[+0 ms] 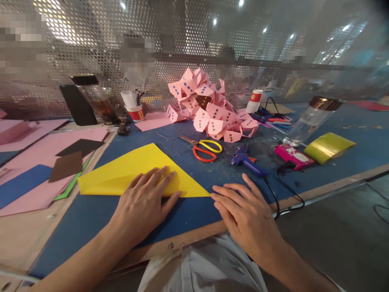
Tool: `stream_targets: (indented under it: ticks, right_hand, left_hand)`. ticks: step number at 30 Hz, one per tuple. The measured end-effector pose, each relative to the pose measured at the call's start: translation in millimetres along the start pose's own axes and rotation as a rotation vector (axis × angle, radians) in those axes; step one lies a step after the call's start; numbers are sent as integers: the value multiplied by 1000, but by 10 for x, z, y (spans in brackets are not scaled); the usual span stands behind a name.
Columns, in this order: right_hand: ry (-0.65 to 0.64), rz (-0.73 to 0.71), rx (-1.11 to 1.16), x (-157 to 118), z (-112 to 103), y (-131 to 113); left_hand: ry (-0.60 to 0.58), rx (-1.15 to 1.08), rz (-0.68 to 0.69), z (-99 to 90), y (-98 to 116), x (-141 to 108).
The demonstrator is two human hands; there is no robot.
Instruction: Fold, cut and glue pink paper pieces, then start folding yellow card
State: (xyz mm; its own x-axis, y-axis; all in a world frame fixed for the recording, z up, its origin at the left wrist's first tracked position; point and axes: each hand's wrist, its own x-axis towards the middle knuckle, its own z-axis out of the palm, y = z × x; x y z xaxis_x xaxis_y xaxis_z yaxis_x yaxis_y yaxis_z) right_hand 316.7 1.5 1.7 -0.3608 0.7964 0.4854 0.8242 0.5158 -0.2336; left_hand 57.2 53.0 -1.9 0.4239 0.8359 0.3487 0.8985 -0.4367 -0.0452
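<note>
A folded sheet of yellow paper (121, 170) lies on the blue table top (194, 219), its straight edge towards me and a pointed corner at the right. My left hand (148, 194) rests open on the sheet, fingers spread over its front part. At the right corner, the fingertips of my right hand (246, 211) are at or very near the paper's tip; that hand is open, palm down, with fingers stretched. Beyond the sheet lie scissors (209, 150) with one red and one yellow handle. A blue hot glue gun (247, 160) lies past my right hand.
Pink folded paper pieces (209, 109) form a pile at the back. Coloured sheets (68, 166) lie left. Glass bottles (310, 121) (101, 101), paper cups (254, 101), a pink device (293, 156) and a yellow roll (330, 148) stand or lie around. Black cable (275, 198) runs along the right edge.
</note>
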Motion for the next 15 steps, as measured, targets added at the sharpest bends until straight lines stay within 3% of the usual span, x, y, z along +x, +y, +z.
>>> stream_targets:
  ticks: [7, 15]
  right_hand:
    - [87, 48, 162, 229, 8, -101]
    - [-113, 46, 113, 497, 324, -222]
  left_hand:
    - [-8, 1, -7, -18, 17, 10]
    - [-13, 9, -35, -88, 62, 34]
